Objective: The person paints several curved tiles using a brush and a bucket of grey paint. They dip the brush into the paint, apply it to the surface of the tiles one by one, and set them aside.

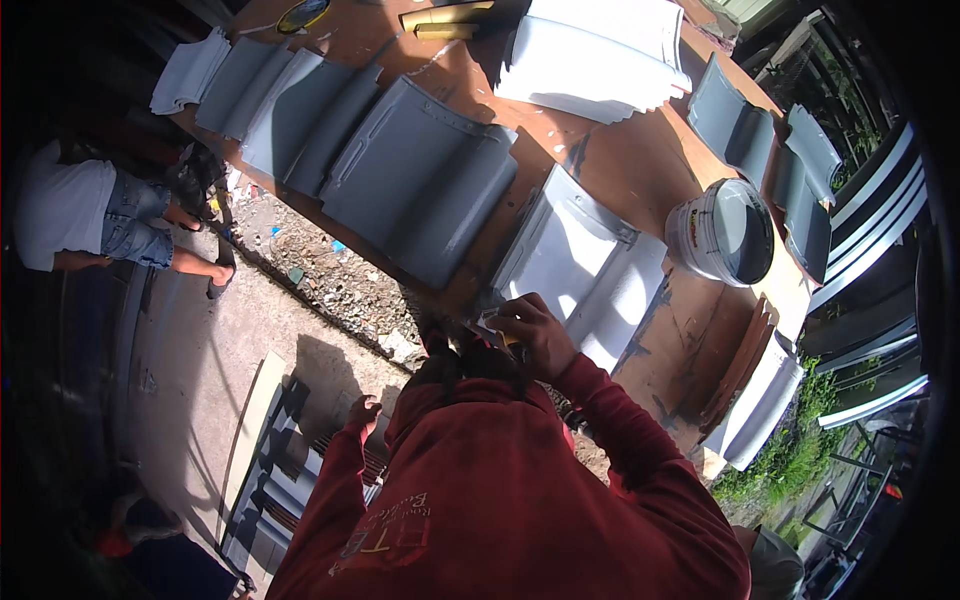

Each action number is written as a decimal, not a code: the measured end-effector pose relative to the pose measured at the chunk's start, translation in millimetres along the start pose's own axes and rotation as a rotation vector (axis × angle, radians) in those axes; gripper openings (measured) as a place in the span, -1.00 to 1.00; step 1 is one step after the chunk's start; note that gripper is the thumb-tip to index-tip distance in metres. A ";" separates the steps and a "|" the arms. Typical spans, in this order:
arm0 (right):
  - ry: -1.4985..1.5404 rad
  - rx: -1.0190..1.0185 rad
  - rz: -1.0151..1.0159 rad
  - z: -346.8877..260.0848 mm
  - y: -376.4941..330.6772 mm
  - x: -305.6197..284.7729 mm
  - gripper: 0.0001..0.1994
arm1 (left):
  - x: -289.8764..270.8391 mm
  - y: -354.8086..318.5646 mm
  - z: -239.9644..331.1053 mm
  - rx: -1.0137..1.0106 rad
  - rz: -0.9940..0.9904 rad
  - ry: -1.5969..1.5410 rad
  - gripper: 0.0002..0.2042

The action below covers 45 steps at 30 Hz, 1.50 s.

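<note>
The brown surface [608,160] carries a white tile [562,248] at its near edge, between a grey tile [420,180] and a bucket [692,240]. The right hand [538,336], fingers bent, is at the white tile's near end; the left hand [363,412] hangs apart, fingers curled. Whether either pinches anything, I cannot tell.

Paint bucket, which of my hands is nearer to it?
Right. Your right hand is by the near edge of the pale tile, left of the bucket; your left hand hangs farther away, off the table.
</note>
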State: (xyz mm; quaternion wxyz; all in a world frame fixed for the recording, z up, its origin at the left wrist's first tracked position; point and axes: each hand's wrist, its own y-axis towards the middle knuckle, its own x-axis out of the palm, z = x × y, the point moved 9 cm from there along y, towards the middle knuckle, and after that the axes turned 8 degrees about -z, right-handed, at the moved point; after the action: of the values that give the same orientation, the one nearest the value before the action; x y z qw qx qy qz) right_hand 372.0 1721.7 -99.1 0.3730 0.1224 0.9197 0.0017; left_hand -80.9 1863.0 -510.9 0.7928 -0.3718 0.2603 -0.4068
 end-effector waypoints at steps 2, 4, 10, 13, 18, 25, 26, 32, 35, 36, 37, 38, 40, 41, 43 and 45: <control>0.004 0.066 0.030 9.5 -8.0 -0.2 -0.56 | -11.9 15.8 -11.4 0.009 -0.032 -0.381 -0.67; -0.026 0.207 0.007 28.3 -21.3 -9.9 -0.59 | -13.5 27.7 20.9 0.098 -0.002 0.067 -0.66; -0.084 0.239 0.853 12.4 -91.7 -243.1 -0.80 | -13.7 25.3 36.1 0.165 0.004 0.200 -0.65; -0.050 0.429 1.144 61.0 -161.1 -336.9 -0.80 | 1.8 14.5 42.9 0.103 -0.043 0.225 -0.64; -0.072 0.702 0.877 155.4 -165.1 -364.9 -0.77 | 3.8 -3.4 14.4 -0.023 -0.060 -0.154 -0.80; -0.076 0.615 0.820 172.1 -158.6 -365.0 -0.77 | 5.5 -39.7 40.8 0.022 -0.040 0.454 -0.68; -0.019 0.617 0.770 173.1 -156.5 -359.1 -0.77 | 9.7 -45.2 48.3 -0.026 -0.048 0.518 -0.63; 0.160 0.480 0.968 112.9 -189.1 -361.8 -0.72 | 20.7 -64.1 82.1 0.061 0.004 0.612 -0.67; 0.152 0.416 0.896 84.0 -197.0 -325.4 -0.68 | 25.7 -66.9 87.1 0.006 0.026 0.542 -0.69; 0.182 0.427 0.895 75.8 -191.5 -304.2 -0.73 | 17.6 -58.4 76.8 0.003 0.026 0.548 -0.69; 0.298 0.455 0.874 90.8 -187.1 -277.6 -0.78 | 6.2 -44.0 52.5 -0.025 -0.032 0.714 -0.61; 0.409 0.309 0.826 104.8 -175.1 -251.1 -0.79 | 3.8 -36.5 35.5 -0.056 -0.099 0.878 -0.52; -0.257 0.205 0.573 98.2 -157.4 -228.2 -0.78 | 27.5 -41.7 64.8 -0.032 -0.164 0.810 -0.50; -0.366 0.328 0.619 116.2 -158.4 -207.9 -0.76 | 40.0 -48.0 83.4 -0.019 -0.202 0.722 -0.49; -0.521 0.222 0.629 115.6 -149.3 -171.7 -0.72 | 40.5 -48.2 98.9 -0.045 -0.175 0.793 -0.49; -0.398 0.204 0.346 99.6 -129.4 -128.6 -0.66 | 34.9 -41.8 108.2 0.036 -0.119 0.764 -0.64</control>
State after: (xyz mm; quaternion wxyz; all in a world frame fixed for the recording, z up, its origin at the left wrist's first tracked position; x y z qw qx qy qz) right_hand 500.4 1558.3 -95.0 0.5262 0.3122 0.7893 -0.0512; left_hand -3.7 1858.2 -417.6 0.6200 -0.1938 0.5078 -0.5658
